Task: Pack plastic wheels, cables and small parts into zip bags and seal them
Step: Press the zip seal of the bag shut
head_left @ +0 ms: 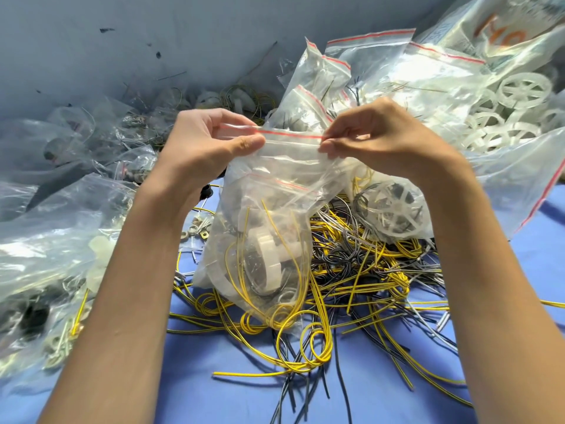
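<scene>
Zip bag (pixel 275 209), one, left hand (pixel 211 142), right hand (pixel 377 139)

One view only, head-mounted and wide-angle. It faces forward and steeply down onto the counter (pixel 220 393), at close range. The left forearm (pixel 128 301) enters from 7 o'clock, the right forearm (pixel 489 286) from 5 o'clock; both converge just above centre frame at the zip bag (pixel 269 215). A blue-grey wall (pixel 122 41) fills 10 to 12 o'clock. Heaped bags (pixel 428 71) crowd 1 to 3 o'clock.
</scene>
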